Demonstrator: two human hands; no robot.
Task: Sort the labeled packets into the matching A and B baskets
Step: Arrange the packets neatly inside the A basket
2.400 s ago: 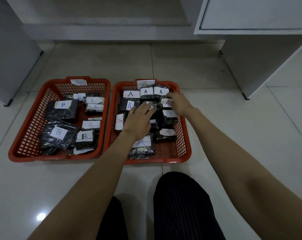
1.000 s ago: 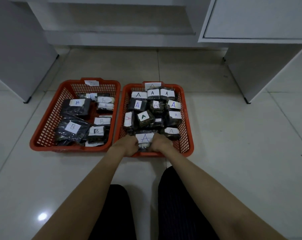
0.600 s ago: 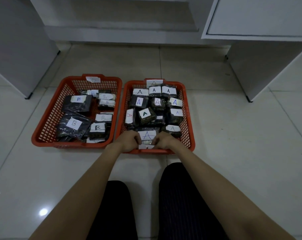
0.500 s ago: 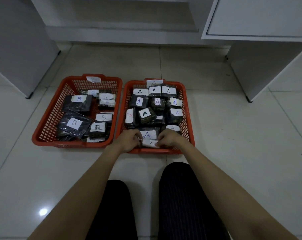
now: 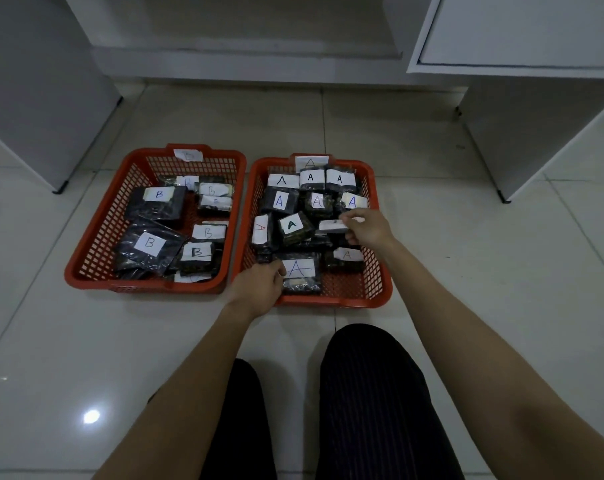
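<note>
Two red mesh baskets stand side by side on the tiled floor. The B basket (image 5: pixel 127 288) on the left holds several dark packets with white B labels. The A basket (image 5: pixel 385 296) on the right holds several A-labelled packets. My right hand (image 5: pixel 368 227) is over the middle of the A basket and pinches a small packet (image 5: pixel 331 226) by its white label, lifted above the others. My left hand (image 5: pixel 260 287) is at the basket's near left corner, fingers curled on the left edge of a large A packet (image 5: pixel 299 271) that lies flat in the basket.
A white cabinet (image 5: pixel 518 98) stands at the back right and a grey unit (image 5: pixel 34 81) at the back left, both on the floor. My knees in dark trousers (image 5: pixel 363 393) are just in front of the A basket.
My right hand has left the near edge of the A basket and risen toward its middle with a small packet. My left hand stays at the large A packet.
</note>
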